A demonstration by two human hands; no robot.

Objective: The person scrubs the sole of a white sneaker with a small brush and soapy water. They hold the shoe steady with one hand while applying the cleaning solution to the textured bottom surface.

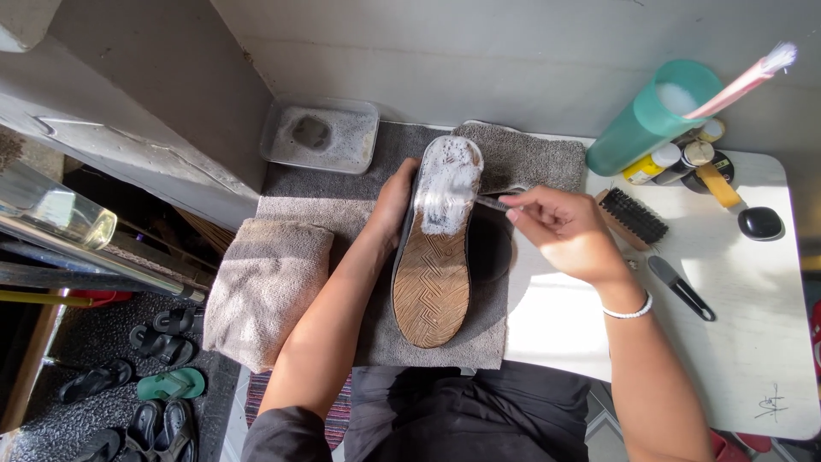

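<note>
Grey folded towel (267, 287) lies at the lower left of the desk (753, 342), beside the larger grey mat (513, 154). At centre frame the left hand (395, 198) clasps the toe edge of a shoe (434, 257) turned sole-up, its front covered in white foam. That sole looks stiff and ridged but soapy, so probably slippery near the toe; the dry heel half seems the surer place to grip. Right of it, the right hand (569, 231) pinches a small brush (487, 203) against the foam.
</note>
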